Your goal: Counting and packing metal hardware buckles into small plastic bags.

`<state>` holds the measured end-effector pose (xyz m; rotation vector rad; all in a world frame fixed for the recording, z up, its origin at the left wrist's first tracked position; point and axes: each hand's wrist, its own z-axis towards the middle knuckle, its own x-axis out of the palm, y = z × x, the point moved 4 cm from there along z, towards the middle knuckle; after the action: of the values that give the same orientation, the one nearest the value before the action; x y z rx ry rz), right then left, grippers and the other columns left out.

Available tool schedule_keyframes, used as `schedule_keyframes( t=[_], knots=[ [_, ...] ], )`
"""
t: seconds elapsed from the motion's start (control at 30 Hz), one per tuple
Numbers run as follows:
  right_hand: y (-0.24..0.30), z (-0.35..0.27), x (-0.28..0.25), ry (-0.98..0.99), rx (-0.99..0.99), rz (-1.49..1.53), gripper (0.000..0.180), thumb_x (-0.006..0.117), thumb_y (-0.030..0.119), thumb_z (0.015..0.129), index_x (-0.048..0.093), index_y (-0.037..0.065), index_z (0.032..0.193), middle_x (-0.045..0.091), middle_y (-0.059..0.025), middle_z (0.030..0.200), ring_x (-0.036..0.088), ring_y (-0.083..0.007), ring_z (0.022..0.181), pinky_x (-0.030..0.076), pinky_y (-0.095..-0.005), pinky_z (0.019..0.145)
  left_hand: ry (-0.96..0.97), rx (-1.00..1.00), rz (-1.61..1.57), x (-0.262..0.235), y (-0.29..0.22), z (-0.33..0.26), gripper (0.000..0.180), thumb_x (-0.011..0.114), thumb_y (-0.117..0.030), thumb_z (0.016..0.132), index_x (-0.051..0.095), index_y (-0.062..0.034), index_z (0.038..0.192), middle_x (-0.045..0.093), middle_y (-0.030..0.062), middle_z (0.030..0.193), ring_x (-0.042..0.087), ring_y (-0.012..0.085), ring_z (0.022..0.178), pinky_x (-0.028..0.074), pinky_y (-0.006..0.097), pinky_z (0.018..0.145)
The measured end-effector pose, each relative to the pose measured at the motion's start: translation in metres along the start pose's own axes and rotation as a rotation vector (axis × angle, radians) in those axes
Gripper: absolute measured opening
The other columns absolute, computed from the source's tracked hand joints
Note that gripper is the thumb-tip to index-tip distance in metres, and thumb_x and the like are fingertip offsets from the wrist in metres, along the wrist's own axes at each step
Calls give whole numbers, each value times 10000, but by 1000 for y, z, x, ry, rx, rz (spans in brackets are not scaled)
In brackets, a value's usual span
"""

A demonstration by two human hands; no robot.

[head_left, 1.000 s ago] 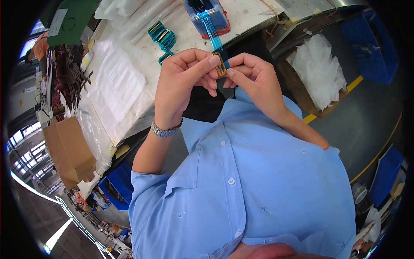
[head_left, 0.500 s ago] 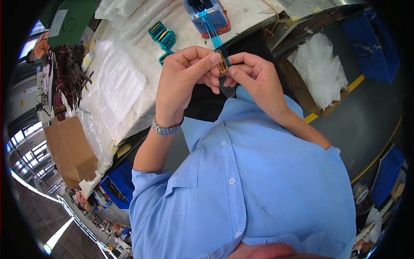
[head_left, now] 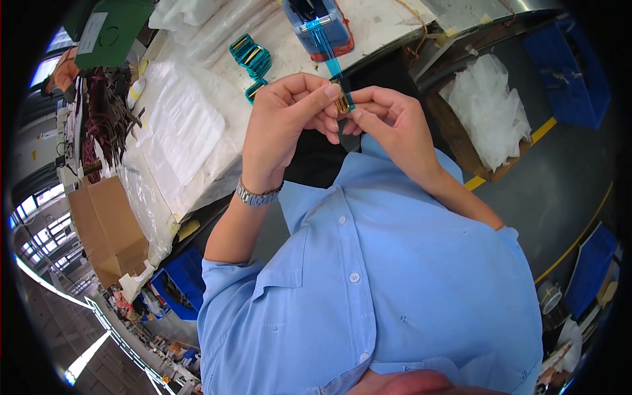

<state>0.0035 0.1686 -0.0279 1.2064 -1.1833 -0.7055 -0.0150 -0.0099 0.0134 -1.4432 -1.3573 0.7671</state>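
Seemingly done, at left: teal-wrapped gold metal pieces (head_left: 255, 61) stacked on the white tabletop (head_left: 284, 55). Pinched by the left hand (head_left: 284, 118), a gold rectangular metal buckle (head_left: 342, 103), apparently mid-wrap; then translucent teal film (head_left: 334, 68), not yet cut from the blue plastic dispenser (head_left: 337, 29), pinched by the right hand (head_left: 396, 124).

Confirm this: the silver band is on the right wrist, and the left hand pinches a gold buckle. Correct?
Not quite: the head view shows the silver band on the left wrist, not the right. The left hand does pinch the gold buckle.
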Motion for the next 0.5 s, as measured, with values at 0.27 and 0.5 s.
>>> schedule_keyframes(
  t=[0.27, 0.5],
  knots=[
    [-9, 6, -2, -33, 94, 117, 229, 798, 160, 994, 743, -38, 1093, 787, -58, 914, 702, -69, 809, 561, -230, 729, -48, -48, 17, 0, 6, 4, 185, 707, -136, 1048, 702, 46, 1018, 714, 69, 815, 679, 128, 634, 589, 269, 570],
    [-10, 4, 2, -9, 110, 77, 220, 779, 113, 997, 741, -41, 1151, 790, -70, 956, 720, -77, 852, 577, -235, 766, -86, 23, 3, -7, 19, 0, 166, 713, -131, 1043, 712, 29, 1002, 712, 39, 803, 634, 75, 626, 503, 228, 535]
  ],
)
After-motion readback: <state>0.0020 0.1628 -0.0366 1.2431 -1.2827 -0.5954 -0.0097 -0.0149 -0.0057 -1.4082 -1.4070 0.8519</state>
